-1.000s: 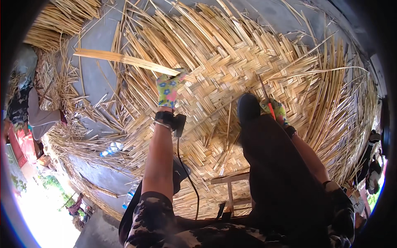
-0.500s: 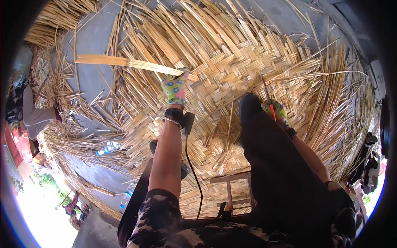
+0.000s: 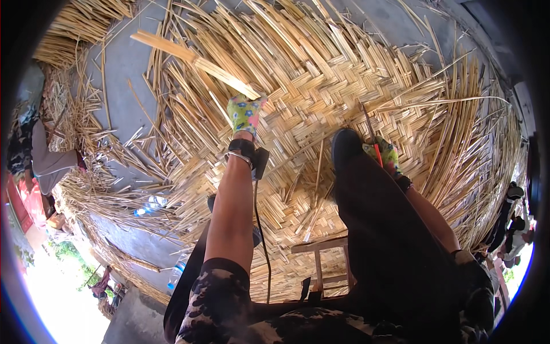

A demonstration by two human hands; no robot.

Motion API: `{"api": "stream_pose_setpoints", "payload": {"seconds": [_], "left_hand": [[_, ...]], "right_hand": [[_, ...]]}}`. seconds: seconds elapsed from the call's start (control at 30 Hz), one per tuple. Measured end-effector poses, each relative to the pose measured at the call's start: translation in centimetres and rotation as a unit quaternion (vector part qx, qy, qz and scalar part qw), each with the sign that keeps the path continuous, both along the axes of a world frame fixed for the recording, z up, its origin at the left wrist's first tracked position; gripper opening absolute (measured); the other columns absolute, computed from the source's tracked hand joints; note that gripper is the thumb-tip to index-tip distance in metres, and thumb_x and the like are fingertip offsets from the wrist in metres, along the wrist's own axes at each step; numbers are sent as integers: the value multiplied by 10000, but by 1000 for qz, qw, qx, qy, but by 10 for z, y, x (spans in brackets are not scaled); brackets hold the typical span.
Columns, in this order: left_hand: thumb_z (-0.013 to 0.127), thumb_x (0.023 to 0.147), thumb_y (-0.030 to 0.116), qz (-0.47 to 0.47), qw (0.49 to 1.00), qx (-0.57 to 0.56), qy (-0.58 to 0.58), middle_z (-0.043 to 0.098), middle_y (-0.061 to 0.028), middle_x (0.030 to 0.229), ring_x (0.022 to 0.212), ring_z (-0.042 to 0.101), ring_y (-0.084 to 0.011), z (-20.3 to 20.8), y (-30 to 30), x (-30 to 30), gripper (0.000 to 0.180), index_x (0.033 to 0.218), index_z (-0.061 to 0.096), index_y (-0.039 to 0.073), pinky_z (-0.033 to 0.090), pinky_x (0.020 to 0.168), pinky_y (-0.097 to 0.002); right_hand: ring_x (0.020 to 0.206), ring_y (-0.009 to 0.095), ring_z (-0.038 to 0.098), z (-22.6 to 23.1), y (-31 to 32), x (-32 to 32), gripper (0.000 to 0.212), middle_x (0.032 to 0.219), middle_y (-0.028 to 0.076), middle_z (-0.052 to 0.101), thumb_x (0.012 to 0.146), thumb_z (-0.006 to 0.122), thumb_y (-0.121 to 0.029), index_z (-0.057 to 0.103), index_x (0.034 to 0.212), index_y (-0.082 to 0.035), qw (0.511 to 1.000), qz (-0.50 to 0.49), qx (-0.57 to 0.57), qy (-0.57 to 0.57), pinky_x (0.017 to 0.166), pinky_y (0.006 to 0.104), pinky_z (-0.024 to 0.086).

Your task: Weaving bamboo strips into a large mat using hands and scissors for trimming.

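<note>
The woven bamboo mat (image 3: 344, 97) spreads across the concrete floor (image 3: 114, 74), its edges loose. At its upper left, the gloved left hand (image 3: 245, 113) is closed on a long flat bamboo strip (image 3: 195, 60). Right of that, the gloved right hand (image 3: 385, 153) grips a red-handled tool (image 3: 372, 137) beside the person's dark knee (image 3: 349, 149). Judging by this, a new strip is being fed in; next it needs threading over and under.

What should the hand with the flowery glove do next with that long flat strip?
Probably slide the flat bamboo strip further under the crossing strips of the woven mat. The gloved left hand grips its near end at the mat's loose edge, while most of it lies unwoven.
</note>
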State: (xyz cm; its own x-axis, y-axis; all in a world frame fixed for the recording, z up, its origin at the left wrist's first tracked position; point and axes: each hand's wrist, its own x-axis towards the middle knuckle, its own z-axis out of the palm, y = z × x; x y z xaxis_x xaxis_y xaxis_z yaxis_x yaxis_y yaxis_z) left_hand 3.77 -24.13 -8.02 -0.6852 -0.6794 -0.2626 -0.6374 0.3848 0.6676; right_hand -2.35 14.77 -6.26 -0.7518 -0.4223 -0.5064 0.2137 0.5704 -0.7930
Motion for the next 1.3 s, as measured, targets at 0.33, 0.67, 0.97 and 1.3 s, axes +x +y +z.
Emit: {"api": "stream_pose_setpoints", "payload": {"seconds": [0.33,0.67,0.97,1.3], "left_hand": [[756,710,180,157,975,24,157,672,-68,735,672,613,-145,6,42,20,228,861,695,21,476,634,-290],[775,579,349,-115,983,-12,-144,627,-188,733,676,621,-340,-7,-9,-15,417,739,631,-9,487,618,-385],[758,721,99,74,940,331,25,633,-31,680,533,578,-80,11,-46,-28,162,821,666,9,450,444,-212],[719,737,61,119,950,288,7,670,-109,840,686,625,-168,-32,-20,-20,234,890,570,-34,492,622,-244]], "right_hand": [[723,78,564,9,-10,-2,240,800,26,645,789,689,-197,612,964,-52,997,-14,65,-49,634,233,456],[753,108,576,2,-5,-4,316,827,24,640,767,725,-237,613,971,-23,996,7,80,-29,666,260,472],[732,185,617,-4,-2,-4,342,814,86,656,760,707,-307,617,959,-45,995,28,94,33,656,301,474],[798,250,646,-9,7,7,467,890,132,664,777,672,-378,597,1064,-17,984,54,152,74,674,347,491]]}}
